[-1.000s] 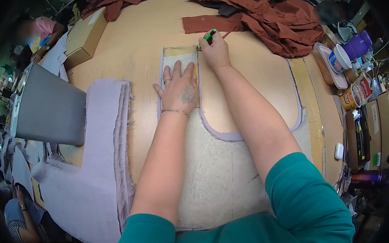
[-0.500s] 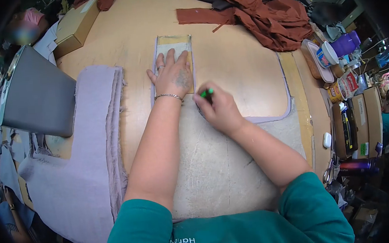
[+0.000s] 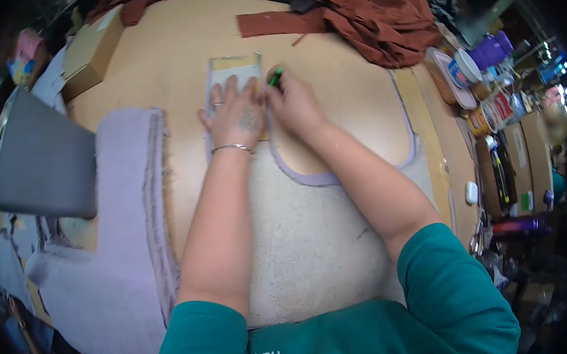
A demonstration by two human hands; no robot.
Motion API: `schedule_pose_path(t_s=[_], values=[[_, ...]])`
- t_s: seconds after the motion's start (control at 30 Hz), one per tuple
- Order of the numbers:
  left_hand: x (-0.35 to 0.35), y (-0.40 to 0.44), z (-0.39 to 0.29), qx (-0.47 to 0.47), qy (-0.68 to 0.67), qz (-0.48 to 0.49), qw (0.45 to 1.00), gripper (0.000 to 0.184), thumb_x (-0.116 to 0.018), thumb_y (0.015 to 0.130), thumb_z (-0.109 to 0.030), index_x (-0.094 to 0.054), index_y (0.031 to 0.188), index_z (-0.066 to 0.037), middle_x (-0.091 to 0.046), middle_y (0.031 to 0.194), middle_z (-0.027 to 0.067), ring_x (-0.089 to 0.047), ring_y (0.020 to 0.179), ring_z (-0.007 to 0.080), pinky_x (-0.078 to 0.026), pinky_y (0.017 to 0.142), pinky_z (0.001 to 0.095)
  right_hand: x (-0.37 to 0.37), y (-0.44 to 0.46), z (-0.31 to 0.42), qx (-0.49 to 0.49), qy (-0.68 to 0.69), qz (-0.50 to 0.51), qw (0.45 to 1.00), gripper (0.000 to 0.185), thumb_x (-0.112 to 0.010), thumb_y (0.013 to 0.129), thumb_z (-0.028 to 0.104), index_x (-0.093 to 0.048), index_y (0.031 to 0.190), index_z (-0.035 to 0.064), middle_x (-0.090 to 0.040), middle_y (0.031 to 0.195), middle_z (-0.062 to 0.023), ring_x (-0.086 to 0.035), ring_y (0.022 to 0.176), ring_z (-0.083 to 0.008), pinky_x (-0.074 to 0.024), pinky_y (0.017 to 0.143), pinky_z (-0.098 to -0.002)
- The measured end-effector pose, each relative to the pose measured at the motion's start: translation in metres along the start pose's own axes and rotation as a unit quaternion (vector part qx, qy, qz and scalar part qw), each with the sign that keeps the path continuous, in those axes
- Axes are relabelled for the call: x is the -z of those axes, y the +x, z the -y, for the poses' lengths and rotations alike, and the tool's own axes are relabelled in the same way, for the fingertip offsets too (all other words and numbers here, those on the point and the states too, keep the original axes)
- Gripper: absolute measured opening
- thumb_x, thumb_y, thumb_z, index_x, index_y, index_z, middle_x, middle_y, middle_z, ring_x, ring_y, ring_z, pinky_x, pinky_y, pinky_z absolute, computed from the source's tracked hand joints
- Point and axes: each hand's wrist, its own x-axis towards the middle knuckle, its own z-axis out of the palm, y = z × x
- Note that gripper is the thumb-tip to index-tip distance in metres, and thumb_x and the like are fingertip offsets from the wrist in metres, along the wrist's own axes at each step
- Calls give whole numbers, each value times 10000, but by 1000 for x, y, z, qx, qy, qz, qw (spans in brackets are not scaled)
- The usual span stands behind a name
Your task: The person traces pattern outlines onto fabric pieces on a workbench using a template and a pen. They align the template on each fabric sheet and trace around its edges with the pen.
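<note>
My left hand [image 3: 237,120] lies flat with fingers spread on the narrow upper arm of a pale grey pattern template [image 3: 302,254]. Yellow tape shows at the template's top end. My right hand [image 3: 297,107] is closed round a green pen [image 3: 275,77], right beside my left fingertips at the strip's right edge. The pen's tip is hidden by my fingers. Lilac fabric [image 3: 316,180] lies under the template and shows as a thin border along its curved cut-out. To the left is a stack of lilac fabric pieces [image 3: 125,221] with frayed edges.
A grey bin [image 3: 45,157] stands at the left, with a cardboard box [image 3: 94,52] behind it. Rust-coloured cloth [image 3: 384,18] is heaped at the back right. Tubs, a purple container [image 3: 490,49] and a box of pens [image 3: 499,172] line the right edge. A white case [image 3: 471,193] lies nearby.
My right hand has moved up along the strip's right edge with the green pen, uncovering the curved corner. My left hand stays flat on the template. The whole view has shifted slightly.
</note>
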Motion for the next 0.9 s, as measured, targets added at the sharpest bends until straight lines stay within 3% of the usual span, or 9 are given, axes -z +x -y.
schedule_pose_path(t_s=[0.13, 0.23, 0.3, 0.37, 0.43, 0.6, 0.73, 0.8, 0.9], values=[[-3, 4, 1, 7, 38, 9, 999, 360, -358, 862, -329, -407, 1217, -307, -279, 1344, 3, -207, 1255, 255, -157, 939, 615, 33, -97, 34, 124, -81, 94, 985, 113, -554, 768, 69, -487, 855, 46, -531, 767, -144, -521, 738, -316, -426, 663, -344], [-1, 2, -2, 14, 69, 15, 997, 363, -348, 866, -350, -390, 1226, -326, -273, 1348, -19, -208, 1256, 242, -179, 938, 606, 79, -136, 39, 78, -92, 115, 986, 127, -562, 750, 47, -481, 847, 51, -523, 811, -133, -514, 776, -297, -420, 684, -324], [-1, 3, -2, 16, 75, 14, 997, 387, -352, 856, -387, -381, 1237, -323, -266, 1356, -13, -206, 1258, 246, -173, 941, 599, 117, -146, 27, 5, -157, 68, 985, 143, -558, 751, 69, -465, 851, 29, -511, 761, -117, -495, 725, -292, -414, 687, -345], [6, 0, -11, 24, 65, 32, 997, 407, -356, 853, -393, -386, 1243, -282, -255, 1363, 14, -184, 1265, 266, -143, 953, 600, 159, -151, -4, -63, -129, 33, 989, 138, -550, 787, 90, -453, 863, 28, -540, 780, -96, -524, 718, -230, -421, 686, -312], [12, -2, -16, 32, 68, 53, 996, 453, -360, 843, -430, -373, 1259, -252, -236, 1373, 31, -164, 1273, 273, -121, 963, 599, 197, -152, -32, -153, 34, 14, 988, 120, -529, 823, 112, -452, 869, 31, -566, 796, -68, -536, 715, -147, -424, 675, -273], [7, 0, -15, 29, 84, 47, 995, 430, -344, 854, -419, -371, 1257, -271, -237, 1373, 21, -169, 1270, 271, -127, 960, 600, 260, -103, -91, -219, -21, 85, 972, 119, -544, 817, 111, -460, 874, 50, -552, 751, -18, -503, 685, -82, -405, 625, -229], [5, 0, -15, 30, 103, 47, 993, 409, -323, 868, -403, -364, 1258, -286, -240, 1371, 16, -177, 1267, 272, -135, 958, 599, 263, -32, -127, -187, -95, 135, 968, 130, -567, 806, 138, -473, 873, 80, -501, 694, 20, -461, 624, -72, -389, 585, -228], [5, 1, -15, 28, 111, 46, 992, 404, -316, 872, -397, -362, 1257, -286, -243, 1369, 16, -181, 1265, 275, -140, 955, 600, 258, 5, -139, -217, -69, 144, 963, 106, -521, 838, 109, -447, 903, 71, -531, 770, 12, -510, 720, -72, -421, 625, -215], [4, 0, -15, 24, 118, 46, 992, 399, -314, 875, -393, -364, 1255, -282, -248, 1366, 19, -188, 1261, 280, -148, 951, 602, 245, 46, -149, -180, -28, 70, 981, 136, -575, 803, 154, -472, 871, 95, -506, 690, 20, -464, 605, -69, -395, 522, -227]])
